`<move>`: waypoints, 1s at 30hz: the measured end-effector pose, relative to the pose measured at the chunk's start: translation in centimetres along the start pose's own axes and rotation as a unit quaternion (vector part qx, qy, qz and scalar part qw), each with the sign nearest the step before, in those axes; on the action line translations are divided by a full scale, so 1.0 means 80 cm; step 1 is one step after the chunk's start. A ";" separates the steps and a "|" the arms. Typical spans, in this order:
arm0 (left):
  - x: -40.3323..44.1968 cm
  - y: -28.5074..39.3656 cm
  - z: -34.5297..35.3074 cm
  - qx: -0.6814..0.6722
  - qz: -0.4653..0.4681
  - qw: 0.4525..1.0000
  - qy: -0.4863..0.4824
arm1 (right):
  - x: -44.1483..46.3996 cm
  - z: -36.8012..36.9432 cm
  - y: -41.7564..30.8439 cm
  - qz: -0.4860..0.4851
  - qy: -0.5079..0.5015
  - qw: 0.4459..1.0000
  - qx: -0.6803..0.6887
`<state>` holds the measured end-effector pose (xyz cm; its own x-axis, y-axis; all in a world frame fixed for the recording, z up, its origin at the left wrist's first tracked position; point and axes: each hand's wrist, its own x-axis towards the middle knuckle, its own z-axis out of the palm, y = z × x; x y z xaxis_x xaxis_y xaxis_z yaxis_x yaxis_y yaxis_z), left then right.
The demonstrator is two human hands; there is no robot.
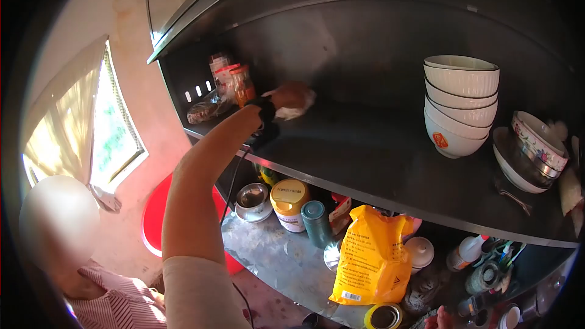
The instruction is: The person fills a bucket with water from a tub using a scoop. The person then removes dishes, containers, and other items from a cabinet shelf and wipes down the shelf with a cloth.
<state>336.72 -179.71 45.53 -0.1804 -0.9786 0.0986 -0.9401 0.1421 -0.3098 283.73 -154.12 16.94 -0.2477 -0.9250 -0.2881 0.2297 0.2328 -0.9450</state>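
Observation:
My left hand (294,99), blurred and with a black band on its wrist, presses a white cloth (297,111) to the dark upper shelf (341,140). Its fingers are closed around the cloth. Just left of it stand jars with red and orange contents (244,85) and a clear plastic bag (209,108). Only the fingertips of my right hand (440,318) show at the bottom edge; they look apart, with nothing visible in them. Nearest to them are a yellow bag (373,262) and a round yellow-rimmed tin (383,317).
White bowls (461,106) stand stacked on the upper shelf, beside tilted bowls (536,146). Below are a lidded tub (290,204), a teal cup (316,224) and a white spray bottle (466,253). A person in a striped shirt (119,295) sits left, near a red basin (159,213).

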 end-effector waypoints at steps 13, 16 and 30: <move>-0.191 -0.111 -0.014 0.311 0.069 0.925 0.209 | 0.007 0.032 -0.018 0.031 -0.045 0.998 -0.020; -0.214 -0.115 0.032 -0.190 -0.205 0.944 0.176 | 0.015 0.039 -0.019 0.052 -0.068 0.996 -0.002; -0.098 0.120 -0.053 -0.474 -0.036 0.878 0.058 | 0.004 0.082 -0.037 0.012 -0.124 0.992 -0.029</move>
<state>327.92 -170.06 45.78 -0.0873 -0.9763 0.1980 -0.7593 0.1939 0.6211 289.14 -157.07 20.69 -0.0021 -0.9627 -0.2705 0.1767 0.2659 -0.9477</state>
